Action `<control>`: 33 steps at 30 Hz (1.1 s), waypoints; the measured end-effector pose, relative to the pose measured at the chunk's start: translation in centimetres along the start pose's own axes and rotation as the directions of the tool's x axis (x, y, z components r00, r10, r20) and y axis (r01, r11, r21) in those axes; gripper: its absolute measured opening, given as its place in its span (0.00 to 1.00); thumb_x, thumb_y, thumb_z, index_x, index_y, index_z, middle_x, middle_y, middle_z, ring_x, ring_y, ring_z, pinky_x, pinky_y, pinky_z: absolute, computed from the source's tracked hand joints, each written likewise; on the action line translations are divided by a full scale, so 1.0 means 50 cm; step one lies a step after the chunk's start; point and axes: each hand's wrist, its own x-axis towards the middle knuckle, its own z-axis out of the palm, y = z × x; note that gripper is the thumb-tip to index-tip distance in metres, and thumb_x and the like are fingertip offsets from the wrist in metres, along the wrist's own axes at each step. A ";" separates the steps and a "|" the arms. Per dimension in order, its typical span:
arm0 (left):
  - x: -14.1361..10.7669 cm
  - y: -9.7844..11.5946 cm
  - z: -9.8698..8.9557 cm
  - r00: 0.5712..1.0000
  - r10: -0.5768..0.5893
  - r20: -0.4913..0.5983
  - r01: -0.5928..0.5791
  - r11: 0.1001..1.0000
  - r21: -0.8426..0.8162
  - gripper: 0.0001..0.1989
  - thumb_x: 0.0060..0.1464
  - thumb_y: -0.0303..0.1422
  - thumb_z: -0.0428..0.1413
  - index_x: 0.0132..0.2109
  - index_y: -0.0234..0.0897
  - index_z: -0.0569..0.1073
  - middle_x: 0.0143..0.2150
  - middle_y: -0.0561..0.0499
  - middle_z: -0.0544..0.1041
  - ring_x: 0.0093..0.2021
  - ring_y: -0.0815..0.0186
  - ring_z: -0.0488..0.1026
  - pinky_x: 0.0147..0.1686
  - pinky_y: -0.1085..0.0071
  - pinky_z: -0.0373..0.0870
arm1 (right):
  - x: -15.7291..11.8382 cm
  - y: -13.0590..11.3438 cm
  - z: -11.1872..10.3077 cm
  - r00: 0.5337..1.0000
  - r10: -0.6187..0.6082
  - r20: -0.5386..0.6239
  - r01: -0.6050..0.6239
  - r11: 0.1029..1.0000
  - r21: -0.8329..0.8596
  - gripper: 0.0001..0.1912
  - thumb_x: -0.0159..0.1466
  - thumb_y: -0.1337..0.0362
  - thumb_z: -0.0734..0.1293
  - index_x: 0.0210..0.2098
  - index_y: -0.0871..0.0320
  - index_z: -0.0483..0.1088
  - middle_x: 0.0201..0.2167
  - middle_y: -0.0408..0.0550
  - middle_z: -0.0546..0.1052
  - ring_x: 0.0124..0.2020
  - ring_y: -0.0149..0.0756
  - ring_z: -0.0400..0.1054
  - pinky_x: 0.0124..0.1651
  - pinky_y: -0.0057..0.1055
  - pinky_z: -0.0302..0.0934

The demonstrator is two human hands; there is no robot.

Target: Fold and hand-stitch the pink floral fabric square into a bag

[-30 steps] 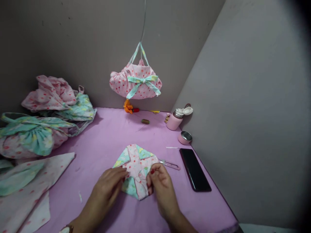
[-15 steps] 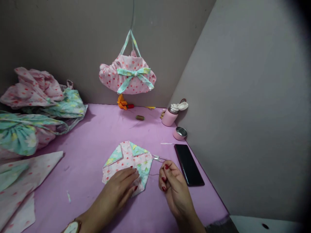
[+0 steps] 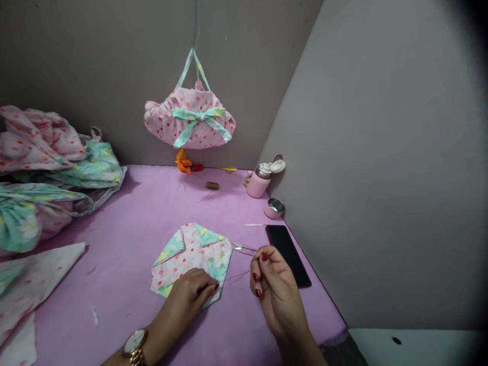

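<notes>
While the left hand (image 3: 192,295) lies over the near part of the folded fabric piece (image 3: 194,256), its fingers curled and thumb near the index fingertip, whether it pinches any cloth cannot be told. A gold wristwatch (image 3: 135,341) circles that wrist. To its right, the right hand (image 3: 276,284) is raised with thumb and forefinger pressed together on a fine thread (image 3: 240,276), which trails leftward toward the fabric piece; anything else between those fingertips is too small to make out. The fabric piece, pink with red dots and with floral mint flaps folded in, lies flat on the purple-covered tabletop (image 3: 145,218), in front of the person. At the left edge lies loose dotted cloth (image 3: 41,277). A small metal cutter (image 3: 242,248) reaches from the fabric piece's right corner to behind the right hand, which also partly covers a black phone (image 3: 287,254). Beyond the phone sit a pink cup-like lid (image 3: 274,208) and a pink bottle (image 3: 257,185) with its white cap open. Farther back are a spool (image 3: 212,186) and an orange cloth flower (image 3: 183,161), with bundled bags (image 3: 49,168) piled at left. Above the far edge, a dotted pouch (image 3: 194,119) with a mint bow hangs by its straps.
</notes>
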 end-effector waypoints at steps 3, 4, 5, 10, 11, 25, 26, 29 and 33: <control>0.000 -0.004 0.000 0.999 0.039 0.006 -0.039 0.999 0.015 0.13 0.59 0.30 0.46 0.29 0.36 0.70 0.27 0.51 0.72 0.30 0.66 0.68 0.31 0.71 0.62 | -0.003 -0.012 -0.006 0.999 -0.035 -0.011 0.035 0.999 -0.006 0.08 0.59 0.62 0.67 0.29 0.58 0.62 0.18 0.38 0.65 0.14 0.19 0.53 0.16 0.16 0.46; 0.001 -0.005 0.002 0.999 0.048 0.007 -0.049 0.999 0.023 0.13 0.59 0.30 0.46 0.29 0.36 0.70 0.27 0.50 0.72 0.30 0.66 0.68 0.31 0.71 0.62 | -0.005 -0.017 -0.008 0.999 -0.044 -0.013 0.044 0.999 -0.010 0.08 0.58 0.62 0.67 0.29 0.58 0.62 0.18 0.38 0.65 0.14 0.19 0.53 0.16 0.16 0.46; 0.001 -0.006 0.004 0.998 0.056 0.009 -0.056 0.998 0.032 0.13 0.59 0.31 0.45 0.29 0.36 0.70 0.27 0.50 0.72 0.30 0.66 0.68 0.31 0.71 0.62 | -0.007 -0.020 -0.009 0.998 -0.055 -0.016 0.054 0.998 -0.015 0.08 0.58 0.62 0.67 0.29 0.58 0.62 0.18 0.38 0.65 0.14 0.19 0.53 0.17 0.16 0.47; -0.001 -0.008 0.008 0.998 0.066 0.005 -0.067 0.997 0.028 0.13 0.59 0.30 0.46 0.30 0.37 0.72 0.27 0.51 0.73 0.31 0.65 0.69 0.31 0.70 0.63 | -0.008 -0.016 -0.015 0.992 -0.117 -0.050 0.112 0.990 -0.087 0.07 0.60 0.61 0.65 0.30 0.56 0.62 0.18 0.36 0.61 0.15 0.20 0.51 0.18 0.17 0.47; -0.004 -0.010 0.004 0.998 0.057 -0.016 -0.056 0.998 0.013 0.11 0.58 0.31 0.46 0.34 0.38 0.72 0.29 0.50 0.73 0.32 0.65 0.69 0.32 0.70 0.64 | -0.006 -0.009 -0.020 0.990 -0.133 -0.054 0.124 0.982 -0.145 0.07 0.60 0.61 0.64 0.31 0.56 0.62 0.18 0.35 0.60 0.15 0.21 0.51 0.18 0.17 0.47; -0.131 -0.016 -0.027 0.744 -0.535 0.399 0.597 0.266 -0.757 0.13 0.47 0.41 0.58 0.35 0.36 0.75 0.25 0.53 0.76 0.21 0.72 0.69 0.19 0.79 0.58 | -0.049 0.115 -0.071 0.794 0.173 0.582 0.599 -0.063 -0.798 0.10 0.62 0.72 0.57 0.41 0.57 0.65 0.30 0.48 0.72 0.31 0.38 0.66 0.32 0.30 0.55; -0.130 -0.009 -0.021 0.722 -0.536 0.438 0.595 0.158 -0.788 0.13 0.46 0.41 0.59 0.35 0.35 0.75 0.26 0.52 0.77 0.22 0.72 0.70 0.19 0.80 0.58 | -0.049 0.120 -0.065 0.783 0.176 0.597 0.617 -0.101 -0.780 0.10 0.62 0.72 0.56 0.40 0.57 0.65 0.29 0.48 0.71 0.30 0.38 0.65 0.31 0.30 0.55; -0.122 0.009 -0.022 0.684 -0.518 0.514 0.596 -0.009 -0.803 0.13 0.48 0.39 0.59 0.36 0.33 0.75 0.31 0.47 0.79 0.27 0.71 0.74 0.23 0.81 0.64 | -0.046 0.134 -0.053 0.753 0.176 0.634 0.658 -0.203 -0.725 0.10 0.61 0.74 0.56 0.36 0.57 0.65 0.27 0.47 0.71 0.28 0.37 0.64 0.29 0.31 0.53; -0.112 0.025 -0.031 0.678 -0.464 0.570 0.569 -0.160 -0.807 0.13 0.50 0.36 0.58 0.38 0.29 0.74 0.34 0.42 0.80 0.32 0.67 0.77 0.32 0.76 0.70 | -0.040 0.147 -0.054 0.750 0.135 0.647 0.659 -0.233 -0.715 0.09 0.60 0.75 0.57 0.29 0.58 0.64 0.25 0.47 0.70 0.25 0.35 0.63 0.27 0.30 0.51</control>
